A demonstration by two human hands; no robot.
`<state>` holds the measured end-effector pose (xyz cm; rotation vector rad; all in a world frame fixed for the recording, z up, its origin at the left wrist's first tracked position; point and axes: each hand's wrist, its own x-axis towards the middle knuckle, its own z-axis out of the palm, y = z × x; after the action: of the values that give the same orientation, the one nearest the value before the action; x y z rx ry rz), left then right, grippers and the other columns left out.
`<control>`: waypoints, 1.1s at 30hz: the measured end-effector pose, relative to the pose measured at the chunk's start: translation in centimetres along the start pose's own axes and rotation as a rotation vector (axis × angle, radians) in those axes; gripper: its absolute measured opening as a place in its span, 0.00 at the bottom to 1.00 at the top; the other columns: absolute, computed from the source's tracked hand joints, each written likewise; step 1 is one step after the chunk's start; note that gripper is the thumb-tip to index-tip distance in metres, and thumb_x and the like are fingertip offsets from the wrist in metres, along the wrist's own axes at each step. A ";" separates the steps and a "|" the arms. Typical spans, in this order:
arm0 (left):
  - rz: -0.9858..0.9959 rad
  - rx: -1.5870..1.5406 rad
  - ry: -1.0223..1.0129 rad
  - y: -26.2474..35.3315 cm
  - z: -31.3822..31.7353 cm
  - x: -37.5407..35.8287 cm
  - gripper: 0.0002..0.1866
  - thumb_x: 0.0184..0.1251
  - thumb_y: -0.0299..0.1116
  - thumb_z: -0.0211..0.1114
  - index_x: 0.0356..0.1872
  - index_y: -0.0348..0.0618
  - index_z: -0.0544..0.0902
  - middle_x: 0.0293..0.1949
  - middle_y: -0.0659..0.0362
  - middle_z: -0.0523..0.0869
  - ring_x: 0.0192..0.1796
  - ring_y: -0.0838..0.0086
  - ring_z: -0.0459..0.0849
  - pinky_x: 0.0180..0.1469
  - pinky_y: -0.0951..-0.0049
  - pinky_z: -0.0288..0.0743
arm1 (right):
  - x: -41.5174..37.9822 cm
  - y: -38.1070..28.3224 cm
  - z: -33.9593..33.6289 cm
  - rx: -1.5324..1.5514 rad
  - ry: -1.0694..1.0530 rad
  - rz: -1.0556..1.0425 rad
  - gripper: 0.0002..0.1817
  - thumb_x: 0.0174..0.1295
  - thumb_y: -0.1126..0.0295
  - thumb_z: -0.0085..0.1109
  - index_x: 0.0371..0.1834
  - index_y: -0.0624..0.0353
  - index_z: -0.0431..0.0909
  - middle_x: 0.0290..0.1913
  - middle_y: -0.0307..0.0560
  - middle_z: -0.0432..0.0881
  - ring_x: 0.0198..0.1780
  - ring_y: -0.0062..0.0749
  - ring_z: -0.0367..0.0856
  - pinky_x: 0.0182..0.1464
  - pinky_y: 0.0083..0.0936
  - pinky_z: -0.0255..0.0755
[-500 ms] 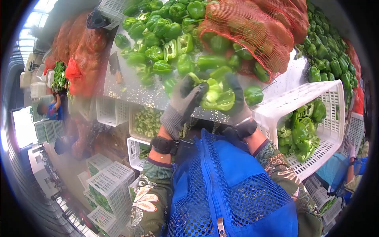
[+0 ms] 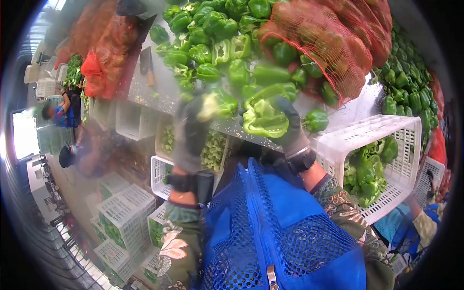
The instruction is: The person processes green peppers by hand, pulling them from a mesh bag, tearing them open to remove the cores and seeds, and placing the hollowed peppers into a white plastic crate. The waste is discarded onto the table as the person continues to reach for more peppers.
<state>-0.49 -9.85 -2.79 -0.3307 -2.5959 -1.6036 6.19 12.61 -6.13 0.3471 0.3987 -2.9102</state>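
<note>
My right hand (image 2: 291, 124), in a dark glove, is wrapped round the right side of an opened green pepper (image 2: 263, 118), whose hollow inside faces me. Off to the left, my left hand (image 2: 189, 128) is smeared by motion. A pale pepper core (image 2: 209, 107) shows at its fingertips. Beyond both hands, whole and cut green peppers (image 2: 212, 29) are heaped on the metal table (image 2: 145, 92). One whole pepper (image 2: 316, 121) lies just right of my right hand.
A red mesh sack (image 2: 324, 38) of peppers lies at the table's back right. A tilted white crate (image 2: 372, 123) holds opened peppers at the right. The knife (image 2: 146, 63) lies at the left. Below it a bin holds pale cores (image 2: 213, 151). Other people (image 2: 67, 111) are at the far left and lower right.
My left hand has moved left, away from the pepper, with the pale core at its fingers. The opened pepper has stayed in my right hand. The whole view has shifted slightly.
</note>
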 end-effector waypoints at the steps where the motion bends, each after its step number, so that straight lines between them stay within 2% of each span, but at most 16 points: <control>1: -0.223 -0.153 0.015 0.3 -2.5 -0.7 0.17 0.70 0.41 0.60 0.54 0.44 0.77 0.40 0.64 0.83 0.33 0.83 0.80 0.29 0.88 0.69 | -0.4 -0.1 0.7 -0.119 -0.013 -0.090 0.27 0.66 0.58 0.54 0.62 0.66 0.68 0.54 0.57 0.79 0.54 0.47 0.81 0.57 0.43 0.77; 2: -0.559 -0.551 0.080 0.0 -4.9 -1.7 0.20 0.69 0.42 0.61 0.56 0.42 0.76 0.41 0.62 0.84 0.36 0.80 0.82 0.32 0.87 0.73 | -0.5 -0.6 1.3 -0.104 -0.007 -0.082 0.28 0.66 0.57 0.55 0.62 0.66 0.68 0.54 0.58 0.78 0.53 0.47 0.81 0.57 0.43 0.78; 4: -0.518 0.004 -0.022 -7.4 -9.7 -4.1 0.29 0.65 0.48 0.65 0.60 0.39 0.73 0.49 0.55 0.82 0.49 0.72 0.83 0.42 0.78 0.80 | -0.6 -1.5 2.5 -0.073 0.006 -0.068 0.31 0.65 0.54 0.55 0.63 0.67 0.67 0.54 0.59 0.78 0.52 0.48 0.82 0.56 0.43 0.78; 6: -0.397 1.173 -0.389 -4.1 -9.8 -3.3 0.31 0.62 0.42 0.69 0.61 0.36 0.72 0.55 0.51 0.79 0.60 0.68 0.78 0.51 0.70 0.79 | -0.8 -1.9 3.1 -0.044 -0.040 -0.020 0.30 0.65 0.55 0.55 0.63 0.67 0.67 0.54 0.58 0.78 0.51 0.46 0.82 0.55 0.41 0.78; 7: -0.553 1.101 -0.351 -3.4 -9.0 -3.0 0.28 0.62 0.31 0.68 0.62 0.36 0.71 0.60 0.49 0.75 0.64 0.67 0.74 0.57 0.67 0.76 | -0.7 -2.3 3.6 -0.052 -0.065 0.016 0.29 0.66 0.57 0.55 0.62 0.67 0.68 0.54 0.57 0.79 0.51 0.44 0.82 0.55 0.40 0.78; 9: -0.380 0.642 -0.255 -3.7 -7.4 -3.3 0.27 0.61 0.27 0.67 0.63 0.36 0.71 0.59 0.50 0.76 0.62 0.67 0.74 0.59 0.69 0.75 | -0.1 -2.3 -0.2 -0.613 -0.025 -0.254 0.27 0.65 0.59 0.57 0.60 0.68 0.70 0.53 0.54 0.80 0.51 0.40 0.82 0.54 0.37 0.79; 12: -0.299 0.175 -0.292 -2.5 -3.1 -3.0 0.27 0.63 0.26 0.66 0.64 0.38 0.71 0.58 0.50 0.76 0.61 0.69 0.75 0.60 0.70 0.74 | 1.0 -5.1 2.8 -0.732 0.086 -0.197 0.23 0.60 0.65 0.61 0.56 0.66 0.74 0.49 0.46 0.82 0.48 0.29 0.81 0.53 0.28 0.76; 14: -0.392 -0.313 -0.356 -0.5 0.9 -2.6 0.27 0.65 0.28 0.65 0.65 0.38 0.70 0.57 0.50 0.77 0.61 0.70 0.75 0.61 0.70 0.72 | 1.0 -5.7 5.9 -0.857 0.064 -0.356 0.22 0.58 0.68 0.62 0.56 0.65 0.74 0.47 0.44 0.82 0.47 0.26 0.80 0.53 0.25 0.75; 16: -0.658 -0.938 -0.315 3.5 5.4 -0.9 0.29 0.66 0.30 0.64 0.67 0.36 0.67 0.61 0.49 0.74 0.61 0.65 0.75 0.65 0.64 0.69 | 1.4 -5.9 5.9 -1.290 0.008 -0.593 0.27 0.53 0.68 0.65 0.58 0.61 0.73 0.51 0.49 0.78 0.53 0.35 0.77 0.58 0.29 0.70; 17: 0.021 -0.568 -0.080 1.1 10.4 -1.4 0.30 0.64 0.28 0.64 0.67 0.37 0.66 0.61 0.47 0.73 0.60 0.63 0.76 0.63 0.63 0.71 | 2.4 -5.4 5.5 -1.538 -0.077 -0.771 0.29 0.51 0.67 0.67 0.58 0.60 0.72 0.53 0.51 0.77 0.55 0.39 0.75 0.59 0.32 0.68; 18: 0.319 -0.331 -0.049 -0.1 12.4 -1.4 0.30 0.62 0.26 0.64 0.67 0.36 0.65 0.62 0.46 0.72 0.60 0.61 0.76 0.62 0.62 0.71 | 3.0 -4.8 5.2 -1.773 -0.156 -0.950 0.31 0.49 0.66 0.69 0.59 0.58 0.72 0.55 0.52 0.75 0.57 0.43 0.74 0.61 0.35 0.67; 19: 0.602 -0.102 0.052 -0.2 13.8 -0.9 0.31 0.61 0.24 0.63 0.66 0.36 0.65 0.62 0.45 0.72 0.59 0.59 0.76 0.61 0.62 0.72 | 2.7 -4.4 5.7 -2.050 -0.189 -0.863 0.36 0.41 0.64 0.74 0.59 0.52 0.73 0.58 0.54 0.71 0.60 0.51 0.69 0.62 0.43 0.64; 23: 0.384 -0.092 -0.093 -0.3 17.9 -0.7 0.28 0.61 0.30 0.66 0.61 0.38 0.67 0.55 0.50 0.77 0.55 0.59 0.78 0.61 0.62 0.72 | 2.7 -8.3 7.8 -2.240 -0.039 -0.930 0.39 0.34 0.58 0.78 0.57 0.49 0.75 0.56 0.50 0.71 0.56 0.51 0.69 0.58 0.44 0.66; 25: 0.196 -0.450 -0.055 0.6 18.1 -0.4 0.25 0.64 0.34 0.64 0.61 0.39 0.69 0.53 0.52 0.79 0.54 0.61 0.79 0.61 0.62 0.73 | 1.9 -9.2 8.6 -2.314 -0.030 -0.934 0.38 0.36 0.60 0.79 0.56 0.50 0.75 0.55 0.50 0.72 0.56 0.49 0.70 0.58 0.43 0.67; 30: -0.883 -2.268 -0.372 -2.8 20.5 0.1 0.17 0.71 0.36 0.57 0.57 0.40 0.75 0.54 0.48 0.80 0.54 0.56 0.81 0.62 0.55 0.72 | 1.2 -11.8 9.6 -2.237 -0.002 -1.152 0.33 0.41 0.71 0.76 0.55 0.58 0.75 0.56 0.52 0.75 0.59 0.47 0.73 0.59 0.40 0.70; 33: -0.869 -2.049 -0.190 -1.2 21.9 -1.1 0.16 0.73 0.39 0.55 0.56 0.44 0.77 0.50 0.54 0.83 0.50 0.65 0.83 0.56 0.63 0.79 | 1.0 -10.0 5.0 -2.303 -0.057 -1.026 0.37 0.37 0.65 0.78 0.56 0.53 0.73 0.54 0.49 0.75 0.59 0.47 0.70 0.58 0.44 0.68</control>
<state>1.41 8.98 -13.94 0.7157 0.0783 -3.7242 2.09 20.47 0.73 -0.4410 3.5185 -0.8274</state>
